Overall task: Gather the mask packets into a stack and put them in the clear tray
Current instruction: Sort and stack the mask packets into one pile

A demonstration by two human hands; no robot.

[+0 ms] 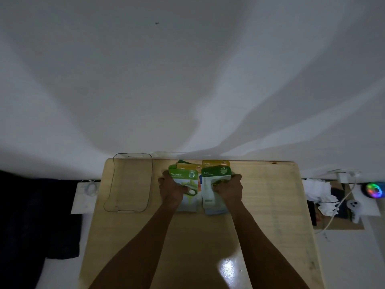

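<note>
Several mask packets lie in two overlapping piles near the far edge of the wooden table (260,205). The left pile is topped by a light green Cucumber packet (183,176), with an orange Honey packet (187,166) under it. My left hand (171,190) grips this pile at its left side. The right pile is topped by a dark green Olive packet (216,174), with another Honey packet (215,163) behind it. My right hand (229,188) grips that pile from the right. The clear tray (129,182) stands empty to the left of the packets.
A white wall rises right behind the table. On the right, beside the table, lie crumpled white cloth (320,192), a white cable (337,207), a white controller (354,207) and a glowing multicoloured ring (374,189). Dark fabric (31,215) lies at the left.
</note>
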